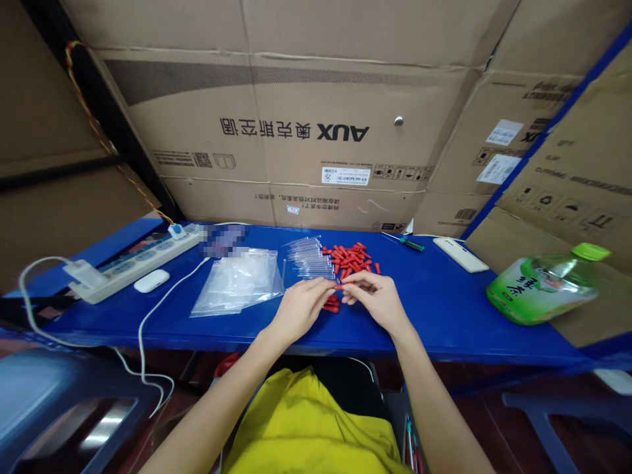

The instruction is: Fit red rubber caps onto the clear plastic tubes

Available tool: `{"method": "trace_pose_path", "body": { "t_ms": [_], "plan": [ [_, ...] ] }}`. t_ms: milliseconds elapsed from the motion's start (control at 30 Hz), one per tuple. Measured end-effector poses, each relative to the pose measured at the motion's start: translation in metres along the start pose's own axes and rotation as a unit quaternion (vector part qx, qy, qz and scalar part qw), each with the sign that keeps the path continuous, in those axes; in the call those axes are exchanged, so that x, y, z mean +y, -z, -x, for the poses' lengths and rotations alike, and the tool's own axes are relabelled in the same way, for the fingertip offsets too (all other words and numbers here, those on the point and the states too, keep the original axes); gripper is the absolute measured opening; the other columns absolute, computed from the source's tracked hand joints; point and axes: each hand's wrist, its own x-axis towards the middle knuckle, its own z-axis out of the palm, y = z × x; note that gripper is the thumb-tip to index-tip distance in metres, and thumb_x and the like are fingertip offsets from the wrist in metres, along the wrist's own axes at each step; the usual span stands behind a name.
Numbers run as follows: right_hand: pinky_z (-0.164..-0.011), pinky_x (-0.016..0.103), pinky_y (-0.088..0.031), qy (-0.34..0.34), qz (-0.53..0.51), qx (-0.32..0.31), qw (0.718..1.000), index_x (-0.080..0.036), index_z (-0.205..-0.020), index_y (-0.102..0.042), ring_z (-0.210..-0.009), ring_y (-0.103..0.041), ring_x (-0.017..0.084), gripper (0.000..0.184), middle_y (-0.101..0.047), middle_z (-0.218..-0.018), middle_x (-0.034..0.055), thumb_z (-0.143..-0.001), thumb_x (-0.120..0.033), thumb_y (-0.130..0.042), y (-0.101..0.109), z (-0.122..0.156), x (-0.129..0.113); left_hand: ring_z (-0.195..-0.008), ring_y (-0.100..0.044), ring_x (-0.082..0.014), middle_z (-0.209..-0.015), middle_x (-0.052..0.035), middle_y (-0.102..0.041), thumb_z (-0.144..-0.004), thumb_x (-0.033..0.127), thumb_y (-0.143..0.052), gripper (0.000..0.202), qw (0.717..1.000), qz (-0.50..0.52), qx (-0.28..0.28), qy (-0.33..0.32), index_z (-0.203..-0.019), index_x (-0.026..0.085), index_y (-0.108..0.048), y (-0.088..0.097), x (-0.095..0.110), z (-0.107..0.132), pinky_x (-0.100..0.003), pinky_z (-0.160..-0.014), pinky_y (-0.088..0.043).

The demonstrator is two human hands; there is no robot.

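My left hand [302,304] and my right hand [372,296] meet over the blue table [444,309], fingertips pinched together on a small red piece [338,287]. A few more red pieces [330,305] lie under my hands. A heap of small red pieces [351,258] sits just behind them. A row of thin clear tubes [309,260] lies to the left of the heap. A stack of clear plastic bags [237,282] rests further left.
A white power strip [133,262] with a cable and a white earbud case [151,281] lie at the left. A green bottle [540,286] lies on its side at the right, beside a white remote-like object [461,254] and a screwdriver [407,242]. Cardboard boxes [316,112] wall the back.
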Motion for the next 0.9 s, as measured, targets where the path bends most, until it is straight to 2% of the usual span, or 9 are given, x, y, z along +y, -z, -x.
{"method": "trace_pose_path", "body": {
  "t_ms": [100,233,367,467,600,900],
  "plan": [
    [-0.067,0.032,-0.065,0.007,0.020,0.006,1.000,-0.020,-0.098,-0.080,-0.066,-0.077,0.019,0.029,-0.078,-0.074,0.0025,-0.081,-0.042,-0.087,0.006,-0.002,-0.001,-0.103,-0.074,-0.0192,-0.120,-0.0035,-0.078,-0.113,0.029,-0.038,0.032,1.000,-0.003,-0.012,0.013,-0.126,0.023,-0.066,0.000,0.000,-0.001,-0.033,-0.086,-0.051],
    [-0.074,0.034,-0.066,-0.004,0.003,-0.003,1.000,-0.020,-0.104,-0.078,-0.075,-0.079,0.021,0.034,-0.080,-0.082,0.0036,-0.081,-0.043,-0.087,0.012,-0.002,-0.001,-0.096,-0.074,-0.0189,-0.116,-0.0035,-0.079,-0.114,0.031,-0.036,0.034,1.000,-0.010,-0.023,0.017,-0.116,0.021,-0.068,-0.001,-0.001,-0.001,-0.034,-0.084,-0.047],
    [-0.074,0.036,-0.067,-0.023,-0.008,-0.014,1.000,-0.018,-0.088,-0.077,-0.075,-0.080,0.024,0.032,-0.081,-0.079,0.0061,-0.077,-0.046,-0.089,0.014,-0.001,-0.002,-0.097,-0.073,-0.0190,-0.116,-0.0039,-0.079,-0.114,0.031,-0.033,0.034,0.999,-0.006,-0.044,0.008,-0.116,0.021,-0.066,0.001,-0.001,-0.001,-0.034,-0.084,-0.044],
    [-0.072,0.037,-0.068,-0.029,-0.018,-0.015,0.999,-0.018,-0.081,-0.077,-0.073,-0.081,0.025,0.034,-0.081,-0.077,0.0058,-0.073,-0.047,-0.092,0.013,0.000,-0.003,-0.091,-0.072,-0.0179,-0.109,-0.0032,-0.078,-0.114,0.029,-0.030,0.034,0.998,0.007,-0.060,-0.001,-0.110,0.021,-0.063,0.003,0.000,-0.001,-0.034,-0.083,-0.041],
    [-0.072,0.039,-0.070,-0.025,-0.030,-0.008,0.999,-0.018,-0.077,-0.078,-0.073,-0.082,0.027,0.035,-0.080,-0.076,0.0054,-0.069,-0.048,-0.094,0.012,0.001,-0.004,-0.080,-0.068,-0.0162,-0.100,-0.0031,-0.076,-0.114,0.027,-0.030,0.034,0.999,0.009,-0.051,-0.007,-0.102,0.020,-0.061,0.005,0.001,-0.001,-0.033,-0.082,-0.039],
    [-0.070,0.039,-0.071,-0.025,-0.042,-0.004,0.999,-0.018,-0.076,-0.078,-0.072,-0.082,0.027,0.035,-0.080,-0.075,0.0059,-0.067,-0.047,-0.096,0.008,0.002,-0.005,-0.075,-0.064,-0.0149,-0.096,-0.0022,-0.075,-0.114,0.026,-0.031,0.032,0.999,0.003,-0.033,-0.021,-0.098,0.019,-0.058,0.005,0.003,-0.002,-0.033,-0.081,-0.036]
  ]
}}
